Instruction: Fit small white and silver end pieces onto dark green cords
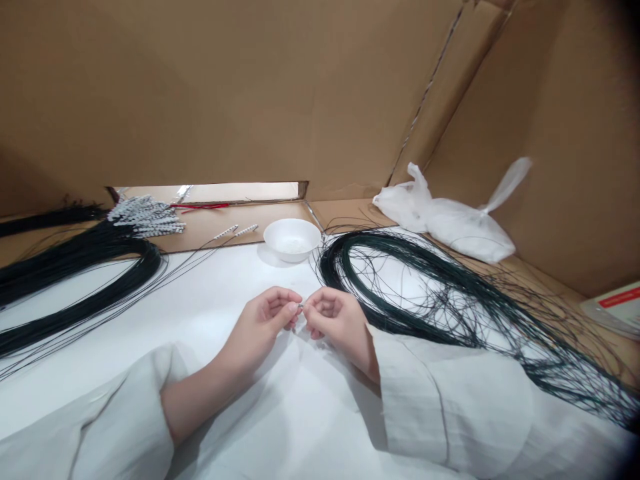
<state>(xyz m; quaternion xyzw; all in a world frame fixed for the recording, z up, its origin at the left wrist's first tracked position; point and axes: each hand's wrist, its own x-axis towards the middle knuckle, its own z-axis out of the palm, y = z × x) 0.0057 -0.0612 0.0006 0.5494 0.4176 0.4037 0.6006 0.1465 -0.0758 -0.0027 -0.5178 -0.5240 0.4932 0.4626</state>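
Note:
My left hand (273, 311) and my right hand (334, 312) meet over the white surface, fingertips almost touching. Both are closed in a pinch on a small, thin dark piece (301, 305) that looks like the end of a wire. Most of it is hidden by the fingers. Just beyond the hands stands a white bowl (293, 241); its contents are too pale to make out. To the right of my right hand lies a loose coil of dark green wire (400, 250).
At left lies a bundle of dark wires (75, 257) with white beaded-looking ends (145, 215). Two separate white-tipped strands (246, 230) lie near the bowl. Knotted white plastic bags (465, 227) rest at back right. Cardboard walls (250, 93) enclose the back and right; a slot opens low.

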